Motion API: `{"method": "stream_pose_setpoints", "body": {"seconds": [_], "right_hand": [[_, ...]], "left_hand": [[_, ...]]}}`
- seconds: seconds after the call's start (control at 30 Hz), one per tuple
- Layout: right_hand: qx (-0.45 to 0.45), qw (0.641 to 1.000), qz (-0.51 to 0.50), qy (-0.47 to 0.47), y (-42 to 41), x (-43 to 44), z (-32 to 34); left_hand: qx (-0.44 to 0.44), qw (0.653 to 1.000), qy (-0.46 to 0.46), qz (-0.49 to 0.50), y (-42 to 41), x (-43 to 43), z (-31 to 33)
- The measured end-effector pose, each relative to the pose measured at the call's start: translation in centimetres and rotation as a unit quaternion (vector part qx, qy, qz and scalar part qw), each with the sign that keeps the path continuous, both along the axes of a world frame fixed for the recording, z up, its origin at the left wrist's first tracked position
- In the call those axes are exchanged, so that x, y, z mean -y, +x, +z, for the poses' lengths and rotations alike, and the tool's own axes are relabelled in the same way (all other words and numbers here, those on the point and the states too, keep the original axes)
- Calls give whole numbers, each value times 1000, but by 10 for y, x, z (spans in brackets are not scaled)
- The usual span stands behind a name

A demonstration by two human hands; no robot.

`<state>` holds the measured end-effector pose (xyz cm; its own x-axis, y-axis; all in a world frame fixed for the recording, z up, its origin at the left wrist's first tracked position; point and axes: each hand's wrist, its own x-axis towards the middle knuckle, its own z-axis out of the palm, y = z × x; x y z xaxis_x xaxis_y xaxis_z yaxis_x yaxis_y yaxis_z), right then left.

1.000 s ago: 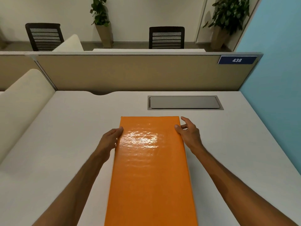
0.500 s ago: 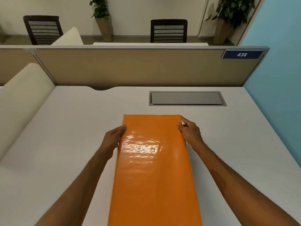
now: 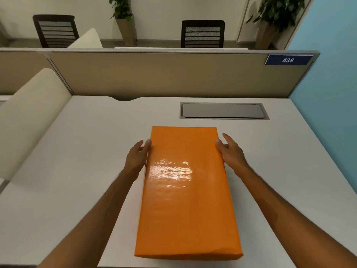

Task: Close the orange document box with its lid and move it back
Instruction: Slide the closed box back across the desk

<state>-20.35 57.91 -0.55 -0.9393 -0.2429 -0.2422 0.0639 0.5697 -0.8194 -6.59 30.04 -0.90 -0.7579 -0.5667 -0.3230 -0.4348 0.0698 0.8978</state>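
Note:
A long orange document box point(image 3: 186, 192) lies flat on the white desk point(image 3: 77, 161) with its glossy lid on top, its length running away from me. My left hand point(image 3: 137, 156) presses against the box's left side near the far end, thumb on the lid's edge. My right hand point(image 3: 230, 151) holds the right side opposite it, fingers spread past the edge. The box's near end shows in full above the desk's front edge.
A grey metal cable hatch point(image 3: 224, 111) is set into the desk just beyond the box. A beige partition point(image 3: 164, 74) with a blue sign "438" closes the back. A blue wall point(image 3: 332, 93) bounds the right, a cream divider point(image 3: 29, 117) the left.
The box has slid away from me toward the hatch with both hands on its sides; its near end has come into view.

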Motion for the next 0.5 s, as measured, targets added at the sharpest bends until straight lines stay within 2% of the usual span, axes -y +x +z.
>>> {"method": "stream_pose_setpoints", "body": {"seconds": [0.23, 0.4, 0.5], "right_hand": [[21, 997, -20, -75, 73, -44, -11], [7, 995, -49, -85, 91, -43, -12], [-8, 996, -55, -65, 96, -40, -10]], "left_hand": [[-61, 997, 42, 17, 77, -20, -17], [-50, 998, -22, -6, 89, -32, -16], [-52, 998, -22, -8, 90, -36, -14]]}}
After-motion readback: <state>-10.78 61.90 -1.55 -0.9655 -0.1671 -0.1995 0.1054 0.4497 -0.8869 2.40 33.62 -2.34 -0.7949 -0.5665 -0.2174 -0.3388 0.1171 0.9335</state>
